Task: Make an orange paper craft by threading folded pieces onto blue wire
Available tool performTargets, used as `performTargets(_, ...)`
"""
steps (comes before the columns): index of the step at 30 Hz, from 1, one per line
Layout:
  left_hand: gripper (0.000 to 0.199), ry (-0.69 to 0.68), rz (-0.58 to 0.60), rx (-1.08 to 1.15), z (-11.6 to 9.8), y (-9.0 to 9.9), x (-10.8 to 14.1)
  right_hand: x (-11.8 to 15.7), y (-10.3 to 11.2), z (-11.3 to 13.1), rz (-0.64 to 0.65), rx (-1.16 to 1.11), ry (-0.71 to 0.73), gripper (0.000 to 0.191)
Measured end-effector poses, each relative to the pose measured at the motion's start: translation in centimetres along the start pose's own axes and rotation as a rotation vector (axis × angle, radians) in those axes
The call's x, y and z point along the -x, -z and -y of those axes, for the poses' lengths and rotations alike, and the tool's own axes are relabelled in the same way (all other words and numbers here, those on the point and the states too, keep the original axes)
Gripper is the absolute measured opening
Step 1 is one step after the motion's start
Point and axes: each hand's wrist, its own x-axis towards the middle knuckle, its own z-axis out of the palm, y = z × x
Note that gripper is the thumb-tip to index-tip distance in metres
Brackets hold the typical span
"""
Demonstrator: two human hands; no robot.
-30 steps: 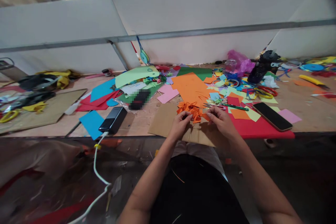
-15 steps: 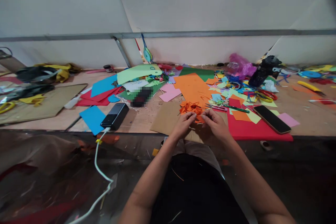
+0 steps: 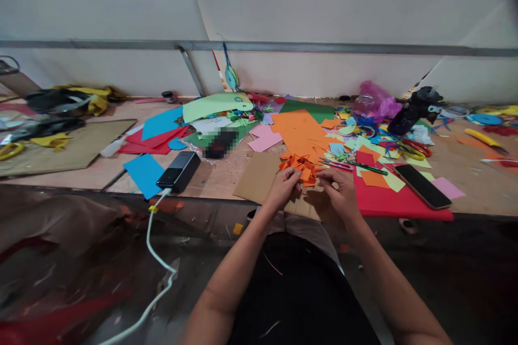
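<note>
- Paper pieces (image 3: pixel 301 166), orange and folded, make a small spiky cluster in front of the person, between the two hands and just beyond them, above a piece of brown cardboard (image 3: pixel 254 175) near the table's front edge.
- Left hand (image 3: pixel 284 187): fingers bent at the near left side of the cluster; whether they pinch a piece cannot be told.
- Right hand (image 3: pixel 340 187): fingers bent and pointing inward, tips beside the cluster's right edge; whether anything is gripped there cannot be told either.
- Behind the cluster lies a large flat orange sheet (image 3: pixel 297 129), with a pink sheet (image 3: pixel 265 138) to its left.
- Just beyond the right hand are a pink-handled tool (image 3: pixel 340 165) and a green pen (image 3: pixel 370 167), among small coloured scraps.
- Red paper (image 3: pixel 382 202) reaches over the table edge on the right; a dark phone (image 3: pixel 423 187) rests partly on it.
- Left of the cardboard stands a black device (image 3: pixel 178 171) with a white cable (image 3: pixel 149 242) hanging down, touching a blue sheet (image 3: pixel 144 175).
- Farther back on the right: scissors (image 3: pixel 416 150) with red and yellow handles, a dark bottle (image 3: pixel 413 113), and a magenta plastic bag (image 3: pixel 378 102).
- Whitish panels (image 3: pixel 283 5) rise behind the table (image 3: pixel 216 186).
</note>
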Motion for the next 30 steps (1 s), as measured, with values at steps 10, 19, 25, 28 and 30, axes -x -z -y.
performTargets(10,0.05,-0.031,0.142,-0.054,-1.4,0.3,0.8,0.1,-0.8,1.7,0.097,0.222,0.063,0.014)
performTargets(19,0.032,-0.119,0.106,-0.019,-1.1,0.2,0.7,0.1,-0.6,1.9,0.105,0.071,-0.064,0.006)
performTargets(25,0.034,-0.013,0.023,0.187,-1.0,0.3,0.6,0.0,-0.2,1.6,0.05,-0.011,-0.095,0.014)
performTargets(28,0.037,0.033,0.006,0.182,-1.2,0.3,0.7,0.0,0.1,1.2,0.029,-0.045,-0.128,0.014)
performTargets(30,0.04,0.043,-0.001,0.178,-1.5,0.3,0.7,-0.1,0.4,0.9,0.044,-0.048,-0.156,0.016)
